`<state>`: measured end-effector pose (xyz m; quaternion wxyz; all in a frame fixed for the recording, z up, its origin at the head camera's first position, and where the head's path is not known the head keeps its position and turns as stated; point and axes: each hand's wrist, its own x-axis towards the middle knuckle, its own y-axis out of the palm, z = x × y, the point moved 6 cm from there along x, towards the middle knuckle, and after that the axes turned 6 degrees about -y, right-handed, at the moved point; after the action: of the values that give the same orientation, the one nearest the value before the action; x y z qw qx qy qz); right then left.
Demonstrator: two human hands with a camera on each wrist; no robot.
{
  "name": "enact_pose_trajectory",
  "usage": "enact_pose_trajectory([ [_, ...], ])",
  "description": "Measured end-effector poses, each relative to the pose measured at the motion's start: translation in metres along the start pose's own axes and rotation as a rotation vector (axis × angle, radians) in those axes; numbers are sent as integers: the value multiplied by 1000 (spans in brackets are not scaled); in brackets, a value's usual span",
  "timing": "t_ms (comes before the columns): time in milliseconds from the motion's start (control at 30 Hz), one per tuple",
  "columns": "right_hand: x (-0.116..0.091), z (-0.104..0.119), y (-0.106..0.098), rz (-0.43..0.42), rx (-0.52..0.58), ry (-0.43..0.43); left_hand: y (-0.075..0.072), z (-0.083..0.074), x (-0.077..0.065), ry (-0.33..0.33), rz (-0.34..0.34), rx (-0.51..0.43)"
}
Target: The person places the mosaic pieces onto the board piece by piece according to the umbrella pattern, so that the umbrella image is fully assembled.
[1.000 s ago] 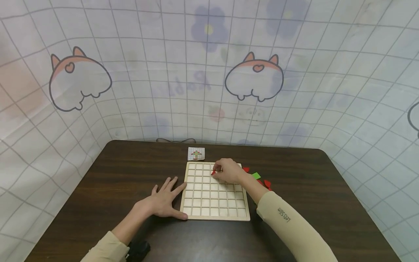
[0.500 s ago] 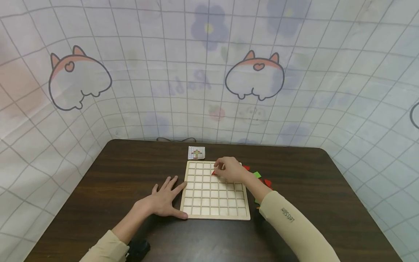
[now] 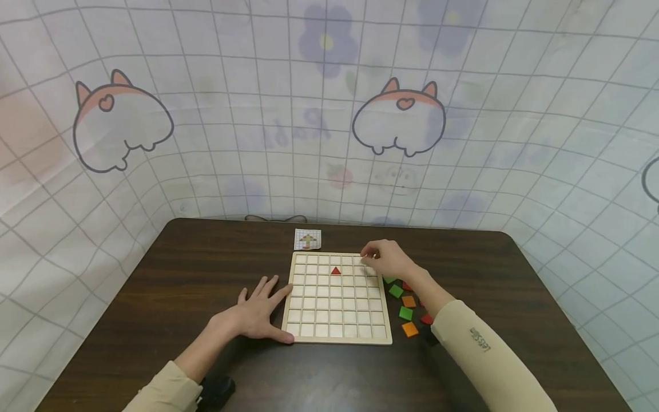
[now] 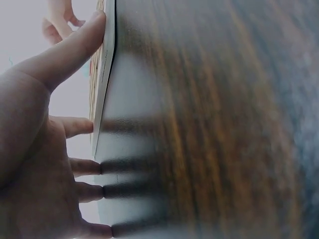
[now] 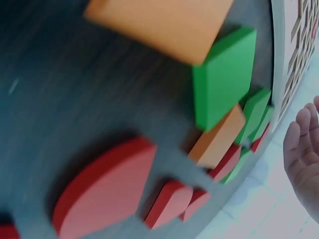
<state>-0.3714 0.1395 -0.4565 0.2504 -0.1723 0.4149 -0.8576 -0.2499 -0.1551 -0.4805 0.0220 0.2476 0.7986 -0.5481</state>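
A pale wooden grid board lies on the table with one red triangle piece in a cell of its second row from the far side. My left hand is spread flat, its thumb and index finger touching the board's left edge. Over the far right corner of the board hovers my right hand, fingers loosely bent, with no piece visible in them. In the right wrist view its fingers appear at the right, away from the pieces. To the right of the board lie loose pieces, including a green square and an orange square.
Behind the board rests a small pattern card with a coloured picture on a grid. More red pieces lie near the right forearm, partly hidden in the head view. A patterned curtain hangs beyond the table's far edge.
My right hand has let go of the red triangle, which stays on the board, and has moved right. More loose pieces are now uncovered. The left hand keeps its place.
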Motion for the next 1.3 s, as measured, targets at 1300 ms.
enact_pose_trajectory([
  [1300, -60, -71, -45, 60, -20, 150, 3, 4, 2, -6, -6, -8],
])
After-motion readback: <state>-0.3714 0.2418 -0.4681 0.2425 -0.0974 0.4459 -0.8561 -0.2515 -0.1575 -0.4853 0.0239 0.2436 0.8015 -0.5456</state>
